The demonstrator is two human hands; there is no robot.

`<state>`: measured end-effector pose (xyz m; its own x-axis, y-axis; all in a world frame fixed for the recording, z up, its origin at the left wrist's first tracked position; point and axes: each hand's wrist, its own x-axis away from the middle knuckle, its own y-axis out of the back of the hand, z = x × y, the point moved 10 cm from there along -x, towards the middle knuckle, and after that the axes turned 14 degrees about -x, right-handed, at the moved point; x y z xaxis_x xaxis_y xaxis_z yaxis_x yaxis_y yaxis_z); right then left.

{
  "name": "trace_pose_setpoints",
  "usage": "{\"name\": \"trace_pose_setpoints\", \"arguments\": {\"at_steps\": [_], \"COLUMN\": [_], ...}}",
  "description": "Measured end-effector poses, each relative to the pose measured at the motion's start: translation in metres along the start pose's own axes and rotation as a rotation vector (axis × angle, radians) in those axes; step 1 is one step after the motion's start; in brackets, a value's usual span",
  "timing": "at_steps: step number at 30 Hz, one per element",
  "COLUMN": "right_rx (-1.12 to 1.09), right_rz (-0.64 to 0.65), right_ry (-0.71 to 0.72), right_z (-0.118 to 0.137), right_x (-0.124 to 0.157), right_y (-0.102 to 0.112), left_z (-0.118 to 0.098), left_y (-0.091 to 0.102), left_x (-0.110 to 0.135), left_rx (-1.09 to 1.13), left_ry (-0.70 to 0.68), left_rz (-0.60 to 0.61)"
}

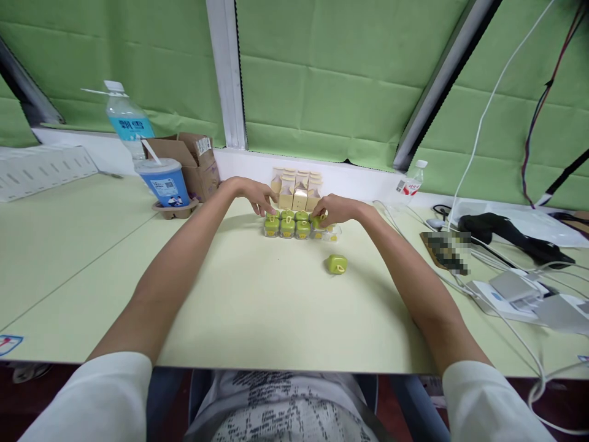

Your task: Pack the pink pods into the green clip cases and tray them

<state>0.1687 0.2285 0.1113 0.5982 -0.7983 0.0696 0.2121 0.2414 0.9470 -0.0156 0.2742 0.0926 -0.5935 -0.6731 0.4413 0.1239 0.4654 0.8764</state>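
Observation:
Small clear containers with green lids and yellow loops [287, 227] stand in two tight rows on the table. My left hand [258, 195] is at the left end of the back row, fingers stretched and apart, fingertips against or just beside a lid. At the right end, my right hand [337, 210] has its fingers closed on a green lid [317, 222], partly hidden by them. Beneath and beside that hand, a clear container [331, 234] shows no green lid. A loose green lid [337, 264] with a yellow loop lies nearer to me.
Small open cream boxes [300, 195] stand right behind the containers. To the left are a blue cup [166, 184] in a carrier, a cardboard box [188, 162] and a large water bottle [129, 126]. Cables, white adapters [510, 298] and a small bottle [411, 179] occupy the right.

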Motion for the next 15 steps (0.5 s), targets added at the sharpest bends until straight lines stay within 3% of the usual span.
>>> {"name": "trace_pose_setpoints", "arguments": {"at_steps": [15], "right_rx": [-0.011], "right_rz": [0.046], "right_ry": [-0.026], "right_z": [0.001], "right_x": [-0.008], "right_y": [-0.015], "left_z": [0.001], "left_y": [0.000], "left_x": [-0.002], "left_rx": [0.012], "left_ry": [-0.002], "left_rz": [0.003]}}
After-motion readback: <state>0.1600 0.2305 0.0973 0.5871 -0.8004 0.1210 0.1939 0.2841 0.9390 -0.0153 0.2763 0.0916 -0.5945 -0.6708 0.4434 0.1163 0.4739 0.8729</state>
